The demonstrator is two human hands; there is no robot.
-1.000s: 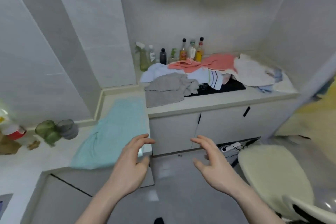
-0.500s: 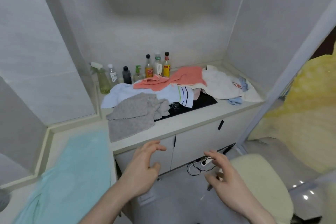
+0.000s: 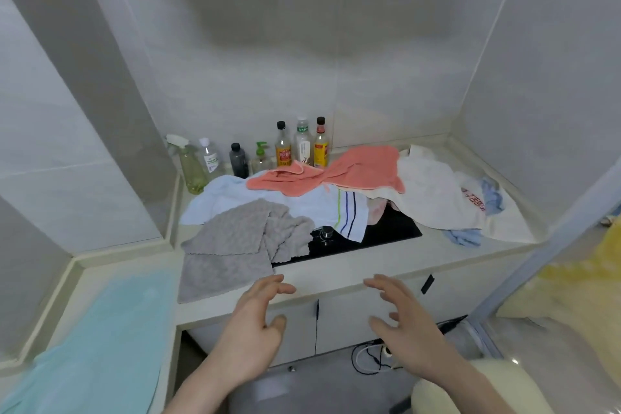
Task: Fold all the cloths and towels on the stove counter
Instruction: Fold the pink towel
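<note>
Grey walls ring the table (image 3: 353, 270). Both hands, left (image 3: 250, 329) and right (image 3: 408, 326), have spread fingers holding nothing. Pulling the grey cloth (image 3: 235, 245) could knock over the bottles (image 3: 302, 144).

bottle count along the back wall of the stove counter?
7, in a row: spray bottle far left, clear bottle, dark bottle, green pump bottle, then three tall sauce bottles. Cloths may hide more.

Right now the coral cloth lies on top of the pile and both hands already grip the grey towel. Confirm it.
Not quite. The head view shows the left hand and right hand open and empty, short of the grey towel. The coral cloth does lie on top.
</note>
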